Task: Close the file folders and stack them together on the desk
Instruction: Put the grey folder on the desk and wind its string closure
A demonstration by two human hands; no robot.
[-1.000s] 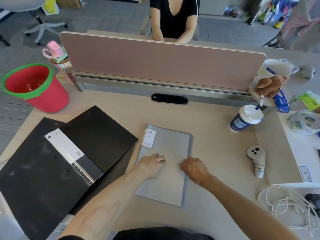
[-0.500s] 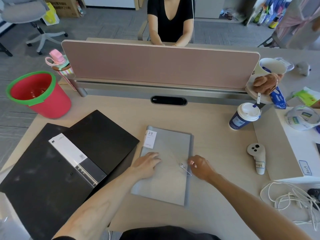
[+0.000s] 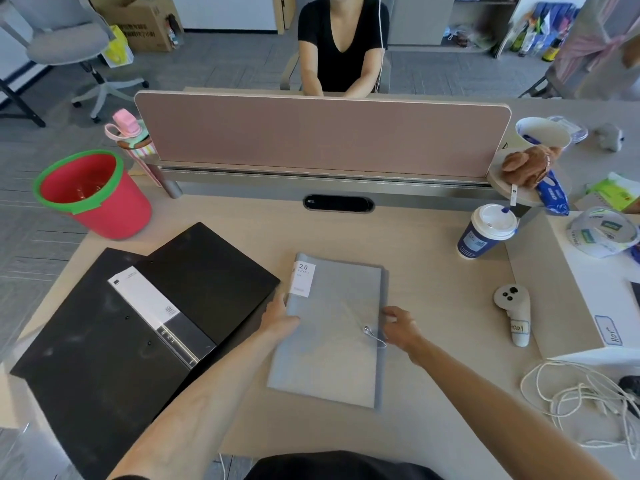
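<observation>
A grey folder (image 3: 332, 355) with a white "20" label lies closed on the desk's middle. My left hand (image 3: 278, 318) grips its left edge, thumb on the cover. At its right edge my right hand (image 3: 398, 329) holds on, fingers curled beside a small metal clasp with an elastic loop. A large black binder (image 3: 104, 341) lies spread open flat at the left, its white spine label facing up.
A paper coffee cup (image 3: 485, 232) and a white controller (image 3: 514, 313) stand to the right, with tangled white cable (image 3: 581, 400) at the near right. A red bucket (image 3: 93, 194) sits beyond the desk's left corner. A pink divider (image 3: 322, 133) runs across the back; a person sits behind it.
Both hands slid apart from the middle of the grey folder's cover to its left and right edges. The camera view has tilted slightly upward.
</observation>
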